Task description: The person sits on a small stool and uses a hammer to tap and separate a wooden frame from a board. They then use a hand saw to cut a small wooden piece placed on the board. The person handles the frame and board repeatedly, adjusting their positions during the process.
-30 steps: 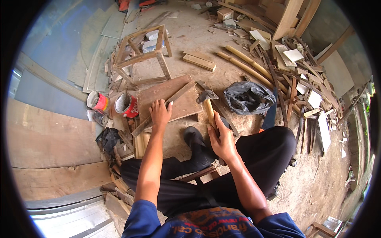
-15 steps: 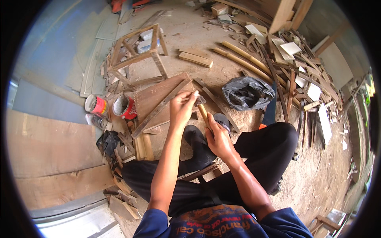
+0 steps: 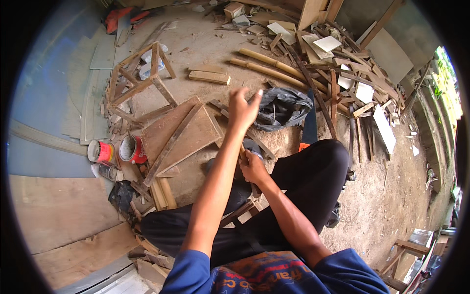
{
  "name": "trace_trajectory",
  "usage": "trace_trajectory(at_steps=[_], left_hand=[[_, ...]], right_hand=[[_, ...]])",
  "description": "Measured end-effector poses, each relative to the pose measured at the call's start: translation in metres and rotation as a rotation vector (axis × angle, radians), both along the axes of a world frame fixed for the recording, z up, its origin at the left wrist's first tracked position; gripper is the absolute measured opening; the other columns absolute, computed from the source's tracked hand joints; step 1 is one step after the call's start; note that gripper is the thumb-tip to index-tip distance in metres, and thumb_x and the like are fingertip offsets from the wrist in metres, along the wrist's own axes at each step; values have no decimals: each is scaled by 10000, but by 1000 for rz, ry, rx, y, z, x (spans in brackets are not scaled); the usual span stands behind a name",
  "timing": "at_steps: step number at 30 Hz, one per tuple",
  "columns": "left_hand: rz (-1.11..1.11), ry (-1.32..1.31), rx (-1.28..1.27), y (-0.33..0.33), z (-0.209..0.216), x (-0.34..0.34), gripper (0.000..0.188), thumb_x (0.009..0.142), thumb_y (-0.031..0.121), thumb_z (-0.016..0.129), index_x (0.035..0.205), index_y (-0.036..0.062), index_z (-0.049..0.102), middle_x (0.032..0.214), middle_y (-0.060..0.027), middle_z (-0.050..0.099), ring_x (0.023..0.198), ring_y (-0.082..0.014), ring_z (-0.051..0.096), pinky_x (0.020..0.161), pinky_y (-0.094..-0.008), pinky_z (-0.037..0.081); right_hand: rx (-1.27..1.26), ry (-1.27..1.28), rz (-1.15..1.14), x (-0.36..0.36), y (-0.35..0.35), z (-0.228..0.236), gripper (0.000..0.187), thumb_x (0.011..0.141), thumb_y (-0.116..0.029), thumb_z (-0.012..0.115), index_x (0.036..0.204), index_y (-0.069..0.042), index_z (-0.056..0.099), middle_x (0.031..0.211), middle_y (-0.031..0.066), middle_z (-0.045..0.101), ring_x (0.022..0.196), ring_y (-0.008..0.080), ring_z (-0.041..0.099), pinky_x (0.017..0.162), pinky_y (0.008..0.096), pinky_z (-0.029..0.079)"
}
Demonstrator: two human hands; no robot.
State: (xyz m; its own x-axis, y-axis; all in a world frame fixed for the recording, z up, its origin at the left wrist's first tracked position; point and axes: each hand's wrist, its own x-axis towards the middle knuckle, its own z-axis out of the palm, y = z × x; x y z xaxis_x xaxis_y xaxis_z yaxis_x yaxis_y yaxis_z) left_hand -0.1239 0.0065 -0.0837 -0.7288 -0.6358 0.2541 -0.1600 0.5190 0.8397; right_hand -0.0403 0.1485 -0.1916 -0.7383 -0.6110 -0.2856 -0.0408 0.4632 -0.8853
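My left hand (image 3: pixel 243 111) is raised over the near rim of a black plastic bag (image 3: pixel 306 100). Its thumb stands apart from the fingers, which are slightly blurred, and I see nothing held in it. Below it, my right hand (image 3: pixel 255 167) is closed around the wooden handle of a hammer (image 3: pixel 242 153). My left forearm covers the hammer's head. Left of the forearm, a brown wooden panel (image 3: pixel 196 132) with a slat across it lies tilted on the ground. Inside the bag are small things I cannot make out.
A wooden stool frame (image 3: pixel 139 81) lies on its side at the far left. Two paint cans (image 3: pixel 132 149) stand nearer. Bamboo poles (image 3: pixel 267 68) and a heap of scrap wood (image 3: pixel 342 73) are at the far right. A saw blade (image 3: pixel 309 122) lies beside my right knee.
My left hand has left the hammer head and moved forward and right to the bag, its thumb now spread. My right hand has drawn the hammer back toward me. The whole view has shifted.
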Motion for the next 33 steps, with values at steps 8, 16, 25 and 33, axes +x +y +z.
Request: trace_trajectory(at_steps=[8,16,25,33], left_hand=[[229,-172,-225,-109,-85,89,561,872,352,739,1296,36,549,1353,-199,523,1263,-371,499,1075,-519,368],[388,-508,-486,-153,-119,201,432,918,297,668,1287,91,581,1268,-160,569,1183,-372,536,993,-505,432],[185,399,563,-157,9,183,332,1081,274,442,1254,10,546,1174,-138,672,1042,-251,664,936,-430,485],[118,932,1087,-146,-26,206,519,940,414,479,1319,59,472,1400,-190,490,1357,-308,443,1062,-644,398]], right_hand=[[-15,154,-175,-18,11,31,234,914,-161,628,1065,-1,546,836,296,631,877,505,634,719,493,479],[-81,-216,-71,-9,-4,44,250,915,-113,588,1145,-17,566,737,191,652,617,329,670,572,415,485],[-99,-266,-104,-13,2,37,358,994,-137,571,1345,-89,519,770,14,535,539,84,493,432,267,421],[-238,-328,-165,-8,13,48,334,997,-108,553,1326,-56,517,746,10,507,525,79,481,415,257,404]])
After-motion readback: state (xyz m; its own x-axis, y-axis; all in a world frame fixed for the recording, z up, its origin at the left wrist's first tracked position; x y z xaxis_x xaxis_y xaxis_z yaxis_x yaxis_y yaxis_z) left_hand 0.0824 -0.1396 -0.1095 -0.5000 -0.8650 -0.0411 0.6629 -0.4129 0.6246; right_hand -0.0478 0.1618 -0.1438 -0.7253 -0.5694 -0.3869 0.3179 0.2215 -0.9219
